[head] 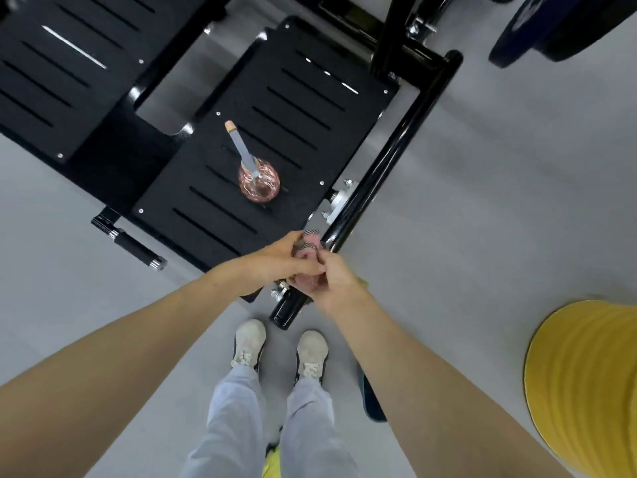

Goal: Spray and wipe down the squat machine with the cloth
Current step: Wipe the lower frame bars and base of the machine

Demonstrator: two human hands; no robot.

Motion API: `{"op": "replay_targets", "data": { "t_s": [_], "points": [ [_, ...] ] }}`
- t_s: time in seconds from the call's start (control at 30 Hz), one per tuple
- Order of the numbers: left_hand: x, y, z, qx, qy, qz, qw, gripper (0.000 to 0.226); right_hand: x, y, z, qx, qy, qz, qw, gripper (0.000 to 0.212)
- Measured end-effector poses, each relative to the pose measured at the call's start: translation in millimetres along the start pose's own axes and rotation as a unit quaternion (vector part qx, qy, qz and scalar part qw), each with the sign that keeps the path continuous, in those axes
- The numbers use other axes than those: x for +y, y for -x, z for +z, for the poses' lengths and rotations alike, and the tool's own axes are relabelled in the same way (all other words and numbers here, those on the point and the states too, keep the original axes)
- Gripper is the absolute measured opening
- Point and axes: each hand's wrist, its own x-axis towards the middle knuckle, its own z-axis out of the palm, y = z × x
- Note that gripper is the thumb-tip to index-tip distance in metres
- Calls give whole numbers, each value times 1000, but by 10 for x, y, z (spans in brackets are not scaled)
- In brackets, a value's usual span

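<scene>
I look straight down at the black squat machine. Its right foot plate has slots, and a clear pink spray bottle with a grey trigger stands on it. A black round frame tube runs along the plate's right side. Over the tube's near end, my left hand and my right hand meet, and both hold a bunched pink and checked cloth between their fingers. The cloth is mostly hidden by the hands.
A second slotted foot plate lies at the upper left, with a chrome-tipped black handle below it. A dark weight plate is at the top right. A yellow ribbed object sits at the right. My feet stand on grey floor.
</scene>
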Motion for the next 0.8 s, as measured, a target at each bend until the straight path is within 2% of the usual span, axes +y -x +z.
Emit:
{"op": "replay_targets", "data": {
  "t_s": [0.07, 0.1, 0.13, 0.2, 0.27, 0.37, 0.43, 0.57, 0.63, 0.73, 0.77, 0.8],
  "points": [
    [113, 32, -176, 5, 20, -11, 1000, 74, -25, -97, 87, 40, 47, -47, 997, 15],
    [190, 25, -292, 49, 23, -9, 998, 64, -42, -128, 123, 55, 75, -66, 994, 16],
    [267, -3, -406, 124, 31, -3, 992, 52, -57, -148, 145, 67, 93, -81, 990, 21],
    [366, -135, -660, 297, 66, -6, 953, 38, -85, -197, 166, 81, 114, -93, 986, 34],
    [443, -300, -871, 385, 96, -35, 917, 36, -110, -236, 172, 90, 98, -89, 987, 42],
    [511, -502, -1052, 377, 117, -83, 915, 59, -148, -177, 200, 79, 111, -86, 987, 29],
    [528, -639, -1113, 376, 88, -123, 914, 72, -187, -144, 194, 65, 112, -73, 989, 22],
    [623, -791, -1095, 409, 27, -64, 910, 41, -286, -151, 115, 84, 87, -73, 990, 36],
    [611, -808, -1067, 412, 12, -31, 911, 38, -308, -154, 73, 81, 62, -45, 994, 44],
    [546, -668, -1063, 367, -17, 27, 930, 36, -296, -60, 14, 85, 73, -18, 994, 64],
    [557, -575, -1080, 346, -34, 50, 936, 37, -284, -39, 24, 88, 89, -24, 992, 60],
    [585, -472, -1100, 326, -49, 73, 941, 38, -279, 25, 61, 98, 113, -32, 988, 47]
  ]
}}
